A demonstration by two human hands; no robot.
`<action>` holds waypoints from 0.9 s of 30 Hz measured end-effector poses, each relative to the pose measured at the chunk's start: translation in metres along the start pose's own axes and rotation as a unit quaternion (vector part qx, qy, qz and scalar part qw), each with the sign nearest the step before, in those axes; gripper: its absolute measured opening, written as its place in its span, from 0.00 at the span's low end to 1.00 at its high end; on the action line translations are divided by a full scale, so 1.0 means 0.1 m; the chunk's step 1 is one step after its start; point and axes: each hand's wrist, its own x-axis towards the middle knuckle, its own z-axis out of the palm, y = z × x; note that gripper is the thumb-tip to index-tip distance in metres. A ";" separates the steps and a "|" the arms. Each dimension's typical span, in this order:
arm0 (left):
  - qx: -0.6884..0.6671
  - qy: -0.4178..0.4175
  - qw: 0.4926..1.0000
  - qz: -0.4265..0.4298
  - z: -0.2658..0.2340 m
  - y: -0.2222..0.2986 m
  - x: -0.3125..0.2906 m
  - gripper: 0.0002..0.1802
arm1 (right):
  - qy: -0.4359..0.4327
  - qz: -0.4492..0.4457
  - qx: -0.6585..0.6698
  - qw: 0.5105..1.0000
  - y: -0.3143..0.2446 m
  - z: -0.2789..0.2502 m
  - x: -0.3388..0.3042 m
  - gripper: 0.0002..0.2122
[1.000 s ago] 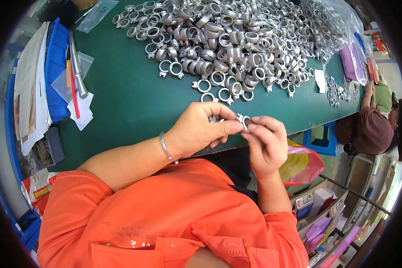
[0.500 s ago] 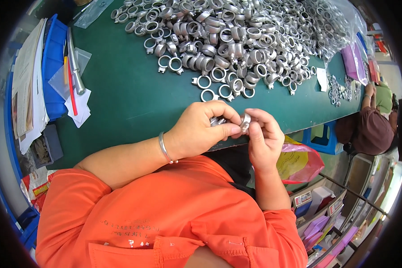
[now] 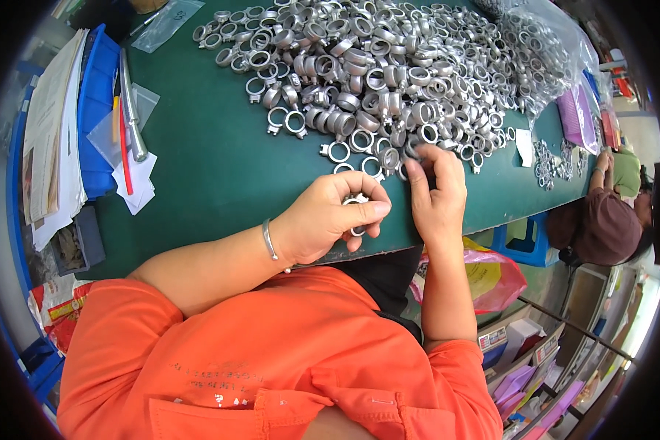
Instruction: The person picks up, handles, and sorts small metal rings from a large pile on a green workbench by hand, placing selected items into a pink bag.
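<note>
My left hand [image 3: 337, 211] is closed around metal rings [image 3: 356, 202], just above the near edge of the green table [image 3: 220, 176]. The curled fingers partly hide them, so I cannot tell how many are there. At the near side of a large pile of similar silver rings [image 3: 389, 81], many with a small lug on the rim, is my right hand [image 3: 440, 194]. Its thumb and fingertips pinch at a dark-looking ring [image 3: 411, 149], which is blurred and partly covered.
A blue bin [image 3: 99, 125] with papers stands at the left, beside a red pen [image 3: 125, 158] and a metal rod tool. Clear plastic bags [image 3: 539, 62] lie at the far right of the pile. Further right sits another person [image 3: 601, 220], beside a blue stool [image 3: 524, 242].
My right hand has left the ring that both hands were handling and moved forward to the pile. My left hand has shifted slightly left and down, still holding rings.
</note>
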 end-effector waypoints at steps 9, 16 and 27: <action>0.088 0.046 0.993 0.060 0.01 0.00 0.00 0.06 | -0.037 0.101 0.415 0.903 -0.06 -0.08 -0.32 0.02; 0.122 0.044 0.989 0.071 0.03 0.01 -0.03 0.07 | -0.062 -0.113 0.234 0.964 -0.15 -0.10 -0.30 0.07; 0.246 -0.021 0.932 0.265 -0.05 -0.13 0.05 0.06 | -0.108 0.127 0.459 0.873 -0.22 -0.18 -0.38 0.12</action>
